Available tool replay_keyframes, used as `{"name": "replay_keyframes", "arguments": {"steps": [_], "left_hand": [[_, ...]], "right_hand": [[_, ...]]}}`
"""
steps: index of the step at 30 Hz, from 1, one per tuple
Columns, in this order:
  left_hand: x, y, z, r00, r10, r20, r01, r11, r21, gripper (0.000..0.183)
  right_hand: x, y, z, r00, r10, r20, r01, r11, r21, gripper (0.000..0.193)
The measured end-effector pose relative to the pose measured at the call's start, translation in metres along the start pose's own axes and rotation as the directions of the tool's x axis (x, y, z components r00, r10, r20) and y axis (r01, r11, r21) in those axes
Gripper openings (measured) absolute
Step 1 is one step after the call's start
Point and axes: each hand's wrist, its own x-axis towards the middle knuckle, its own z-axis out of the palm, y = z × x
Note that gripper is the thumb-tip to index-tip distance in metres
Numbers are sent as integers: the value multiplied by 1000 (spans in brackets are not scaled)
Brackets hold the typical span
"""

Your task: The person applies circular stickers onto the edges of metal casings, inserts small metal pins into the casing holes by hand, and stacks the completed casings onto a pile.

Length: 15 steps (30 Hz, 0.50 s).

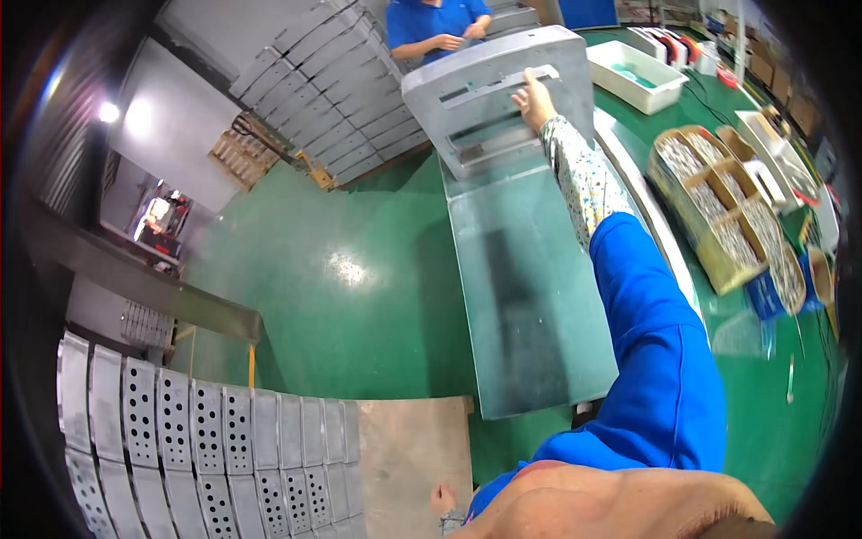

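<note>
A large grey metal casing (429, 110) with long cut-out slots stands tilted at the far end of a metal-topped bench (530, 296). My right arm reaches far forward, and my right hand (537, 103) is closed at the edge of the casing's upper slot, thumb apart from the fingers. Part of its grip is hidden. Low in the view, my left hand (443, 499) hangs over a bare wooden board (409, 449). Its fingers are loosely apart with nothing visible in them, and my body hides part of that arm.
A person in blue (417, 27) stands behind the casing, hands together. Stacked metal casings (332, 90) rise behind at left; rows of metal boxes (206, 431) fill the lower left. At right are a white tub (637, 81) and a divided carton (709, 260) of small parts.
</note>
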Motion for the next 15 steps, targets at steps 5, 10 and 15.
{"name": "replay_keyframes", "arguments": {"steps": [5,10,15], "left_hand": [[-78,2,14,984,82,-159,-43,971,235,20],[-108,76,84,960,222,-168,-200,970,137,21],[-130,198,226,923,364,123,-376,922,96,29]], "right_hand": [[114,-14,-100,985,149,-87,-120,953,280,83],[117,-7,-122,972,183,-146,-86,859,504,94],[11,9,-177,895,222,-386,71,785,615,58]]}}
